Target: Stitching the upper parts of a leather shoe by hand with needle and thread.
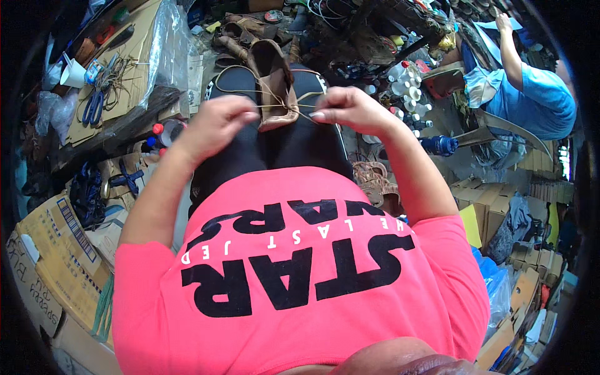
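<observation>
A brown leather shoe [274, 81] lies across my thighs, its opening turned away from me. A thin tan lace [306, 96] runs through it and stretches out to both sides, with a loose loop over my left thigh. To the left of the shoe, my left hand [220, 120] is closed in a pinch on one side of the lace. On the other side, my right hand [353, 110] pinches the lace between thumb and fingertips, close to the shoe.
Several brown shoes [240, 31] lie beyond my knees. At the left, scissors [94, 106] rest on cardboard [122, 78]. Small bottles [406, 87] stand right of my knees. A person in a blue shirt [531, 103] is at the far right. Cardboard boxes [484, 200] are stacked at the right.
</observation>
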{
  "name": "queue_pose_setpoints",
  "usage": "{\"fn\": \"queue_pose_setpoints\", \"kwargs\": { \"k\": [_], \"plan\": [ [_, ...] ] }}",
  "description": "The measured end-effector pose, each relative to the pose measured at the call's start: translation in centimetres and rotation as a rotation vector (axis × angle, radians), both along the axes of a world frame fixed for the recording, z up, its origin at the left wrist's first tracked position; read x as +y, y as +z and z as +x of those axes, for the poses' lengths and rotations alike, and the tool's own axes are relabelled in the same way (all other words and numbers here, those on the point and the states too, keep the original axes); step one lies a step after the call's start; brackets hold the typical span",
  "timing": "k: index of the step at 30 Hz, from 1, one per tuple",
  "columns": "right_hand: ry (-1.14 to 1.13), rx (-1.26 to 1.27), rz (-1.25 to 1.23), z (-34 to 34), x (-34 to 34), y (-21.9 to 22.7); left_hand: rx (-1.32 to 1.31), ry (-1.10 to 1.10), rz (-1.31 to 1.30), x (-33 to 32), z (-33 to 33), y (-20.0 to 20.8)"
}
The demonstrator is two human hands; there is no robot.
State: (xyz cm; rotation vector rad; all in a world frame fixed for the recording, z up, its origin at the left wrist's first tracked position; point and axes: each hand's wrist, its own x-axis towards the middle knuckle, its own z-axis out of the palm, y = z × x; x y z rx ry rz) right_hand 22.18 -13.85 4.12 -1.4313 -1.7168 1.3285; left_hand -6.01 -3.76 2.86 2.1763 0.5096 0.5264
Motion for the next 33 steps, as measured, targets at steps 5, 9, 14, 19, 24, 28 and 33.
{"fn": "queue_pose_setpoints", "kwargs": {
  "k": [5,9,14,19,24,28,33],
  "plan": [
    [-0.263,-0.647,-0.017,12.7,-7.8,-5.4,0.471,0.629,0.514,8.6,-13.1,-0.4],
    [-0.428,-1.095,-0.34,17.2,-12.1,-6.2,0.666,0.903,0.595,10.2,-18.3,0.0],
    [-0.488,-0.401,0.051,5.6,-5.3,-4.5,0.178,0.294,0.305,2.2,-2.7,1.3],
    [-0.376,-0.029,-0.083,-1.8,-1.8,-2.9,0.198,0.07,0.052,-0.4,1.7,-0.2],
    [-0.361,-0.152,0.059,-0.5,-1.8,-4.5,0.159,0.177,0.027,0.5,-0.5,-1.1],
    [-0.382,-0.368,0.169,1.3,-2.5,-4.1,0.202,0.362,-0.097,2.2,-4.3,-2.5],
    [-0.349,-0.428,0.172,4.5,-3.5,-5.6,0.061,0.414,0.087,2.8,-3.7,-2.1]
  ]
}}
